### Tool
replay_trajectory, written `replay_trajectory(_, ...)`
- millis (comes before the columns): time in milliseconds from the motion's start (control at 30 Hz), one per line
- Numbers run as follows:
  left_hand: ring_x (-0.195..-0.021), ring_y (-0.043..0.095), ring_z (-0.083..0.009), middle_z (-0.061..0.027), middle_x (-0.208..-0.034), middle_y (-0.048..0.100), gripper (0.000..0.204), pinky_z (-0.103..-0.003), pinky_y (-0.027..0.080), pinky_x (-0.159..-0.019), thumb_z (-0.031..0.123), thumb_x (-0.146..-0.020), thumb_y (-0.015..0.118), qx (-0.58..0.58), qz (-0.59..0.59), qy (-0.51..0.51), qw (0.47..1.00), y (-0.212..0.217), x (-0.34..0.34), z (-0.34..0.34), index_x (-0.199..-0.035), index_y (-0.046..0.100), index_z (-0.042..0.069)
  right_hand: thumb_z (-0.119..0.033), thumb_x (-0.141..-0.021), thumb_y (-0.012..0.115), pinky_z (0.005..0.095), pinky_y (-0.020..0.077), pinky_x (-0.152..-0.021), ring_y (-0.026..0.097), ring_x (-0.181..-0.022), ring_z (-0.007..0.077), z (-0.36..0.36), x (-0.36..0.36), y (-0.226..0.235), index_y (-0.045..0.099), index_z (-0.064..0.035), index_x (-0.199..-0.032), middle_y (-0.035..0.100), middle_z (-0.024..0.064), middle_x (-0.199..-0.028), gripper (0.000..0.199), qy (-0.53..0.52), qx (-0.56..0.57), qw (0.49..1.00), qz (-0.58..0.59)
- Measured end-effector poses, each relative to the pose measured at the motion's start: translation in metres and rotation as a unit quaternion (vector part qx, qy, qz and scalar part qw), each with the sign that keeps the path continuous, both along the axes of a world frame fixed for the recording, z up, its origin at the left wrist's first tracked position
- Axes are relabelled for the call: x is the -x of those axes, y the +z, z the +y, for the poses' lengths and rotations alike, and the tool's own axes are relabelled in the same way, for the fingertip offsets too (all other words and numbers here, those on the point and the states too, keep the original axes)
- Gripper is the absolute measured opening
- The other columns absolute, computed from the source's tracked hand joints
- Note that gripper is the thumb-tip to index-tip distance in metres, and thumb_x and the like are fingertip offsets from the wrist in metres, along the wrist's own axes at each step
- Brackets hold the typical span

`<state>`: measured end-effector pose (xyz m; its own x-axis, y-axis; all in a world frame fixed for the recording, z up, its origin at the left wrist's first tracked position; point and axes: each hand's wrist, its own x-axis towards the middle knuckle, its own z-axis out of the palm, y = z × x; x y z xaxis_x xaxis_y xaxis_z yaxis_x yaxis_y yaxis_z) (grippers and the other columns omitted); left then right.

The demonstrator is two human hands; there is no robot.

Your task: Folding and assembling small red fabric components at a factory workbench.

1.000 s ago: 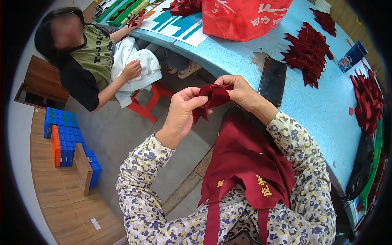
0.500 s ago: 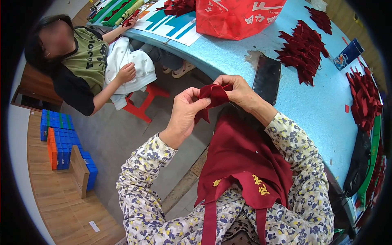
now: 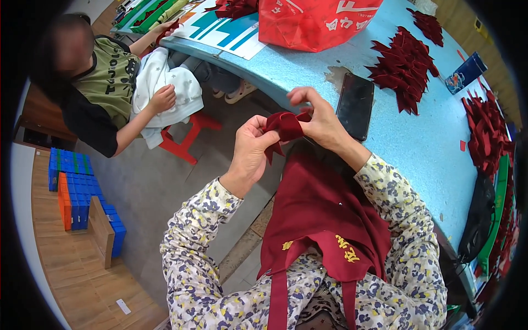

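Note:
A dark red velvet ribbon bow (image 3: 286,127), with looped folds and pointed tails, is held in the air just off the table's near edge. My left hand (image 3: 248,147) pinches its left side, thumb across the front. At the bow's right end, my right hand (image 3: 328,127) keeps its thumb against the ribbon, while the index finger is lifted and bent away from it. The right hand's other fingers are partly hidden. Below both hands, a dark red apron (image 3: 324,214) covers my lap.
On the light blue table (image 3: 410,165) lie a black phone (image 3: 355,107), a red bag (image 3: 313,26) and several piles of red bows (image 3: 404,71). A blue box (image 3: 466,72) stands at the right. Left, another person sits on a red stool (image 3: 186,140); blue crates (image 3: 85,201) stand behind.
My right index finger has lifted up off the bow. The bow has turned slightly in my left hand's pinch. The whole view has shifted a little.

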<state>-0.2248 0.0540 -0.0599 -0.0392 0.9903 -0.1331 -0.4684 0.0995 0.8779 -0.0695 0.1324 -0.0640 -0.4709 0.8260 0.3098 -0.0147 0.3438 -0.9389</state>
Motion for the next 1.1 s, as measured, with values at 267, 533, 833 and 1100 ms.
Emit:
replay_trajectory(267, -0.071, 0.060, -0.0116, -0.0065, -0.084, 0.062, 0.015, -0.023, 0.049, -0.062, -0.001, -0.077, 0.064, -0.005, -0.004, 0.019, 1.000, -0.003, -0.002, 0.002, -0.088, 0.053, 0.001, -0.008, -0.069, 0.071, 0.0297, 0.0415, -0.084, 0.051, -0.098, 0.0157, 0.011, -0.010, 0.001, 0.044, -0.0056, -0.072, 0.053, 0.0055, -0.102, 0.027, 0.039, -0.119, 0.991, -0.041)
replay_trajectory(533, -0.074, 0.059, -0.0107, -0.0061, -0.085, 0.062, 0.017, -0.024, 0.048, -0.066, 0.000, -0.077, 0.065, 0.003, -0.021, 0.029, 0.999, -0.003, 0.002, 0.001, -0.089, 0.054, 0.001, -0.008, -0.072, 0.069, 0.0311, 0.0407, -0.090, 0.053, -0.101, 0.0177, 0.006, -0.019, 0.006, 0.057, -0.0048, -0.075, 0.057, 0.0066, -0.106, 0.013, 0.090, -0.072, 0.993, -0.016)
replay_trajectory(833, -0.074, 0.059, -0.0100, -0.0055, -0.085, 0.062, 0.016, -0.023, 0.047, -0.066, 0.001, -0.077, 0.065, -0.006, -0.026, 0.022, 0.999, -0.002, -0.002, -0.001, -0.089, 0.054, 0.001, -0.009, -0.075, 0.069, 0.0354, 0.0370, -0.096, 0.051, -0.110, 0.0215, -0.003, -0.019, 0.001, 0.070, -0.0056, -0.084, 0.062, 0.0086, -0.110, 0.009, 0.085, -0.071, 0.994, 0.017)
replay_trajectory(1100, -0.070, 0.058, -0.0085, -0.0044, -0.082, 0.062, 0.015, -0.021, 0.046, -0.061, 0.001, -0.078, 0.065, -0.003, 0.009, 0.018, 1.000, 0.001, -0.007, -0.004, -0.088, 0.054, 0.001, -0.011, -0.074, 0.070, 0.0380, 0.0341, -0.100, 0.049, -0.114, 0.0233, -0.002, -0.022, -0.010, 0.070, -0.0053, -0.087, 0.062, 0.0093, -0.112, 0.014, 0.113, 0.002, 0.992, 0.057)
